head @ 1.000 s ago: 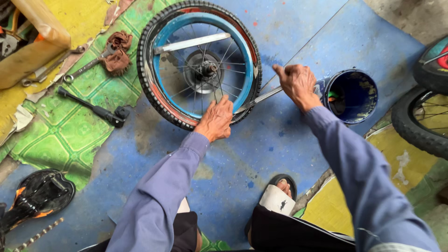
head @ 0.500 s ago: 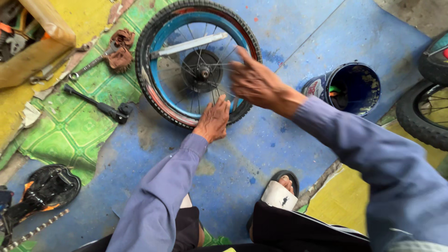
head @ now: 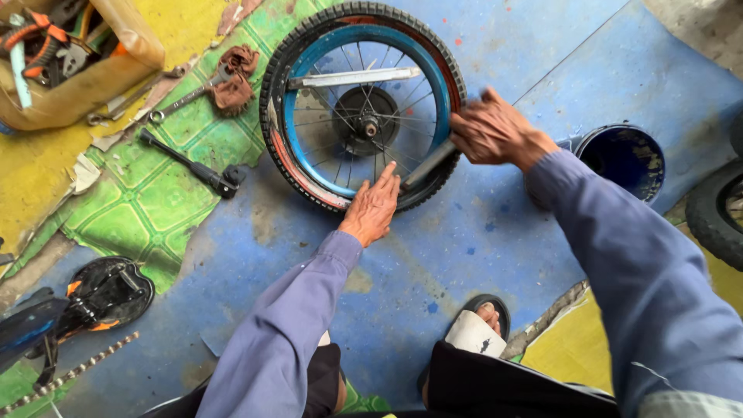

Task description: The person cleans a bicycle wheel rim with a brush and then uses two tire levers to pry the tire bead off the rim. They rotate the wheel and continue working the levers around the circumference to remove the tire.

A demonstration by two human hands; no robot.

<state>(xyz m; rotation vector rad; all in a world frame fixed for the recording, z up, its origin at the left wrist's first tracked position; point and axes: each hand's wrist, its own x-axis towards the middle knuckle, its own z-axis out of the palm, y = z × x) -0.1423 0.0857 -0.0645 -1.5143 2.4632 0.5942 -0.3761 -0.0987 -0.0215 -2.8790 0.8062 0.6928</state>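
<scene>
A small bicycle wheel (head: 298, 166) with a black tyre and blue rim lies flat on the blue floor mat. My left hand (head: 374, 207) presses down on the near edge of the tyre, fingers spread toward the spokes. At the wheel's right edge my right hand (head: 493, 130) grips a grey metal lever (head: 427, 165), whose tip is wedged at the rim near my left fingertips. A second flat metal bar (head: 354, 77) lies across the far part of the rim above the dark hub (head: 366, 122).
A blue bucket (head: 624, 159) stands right of the wheel, with another tyre (head: 716, 217) at the frame's right edge. Left lie a black kickstand (head: 190, 166), a wrench with a brown rag (head: 231, 77), a tool box (head: 73, 54), a bike saddle (head: 104, 294) and chain. My sandalled foot (head: 481, 325) is below.
My right hand swung left across the wheel and came back to its right edge, now gripping the lever lower against the rim. My left hand stayed on the tyre.
</scene>
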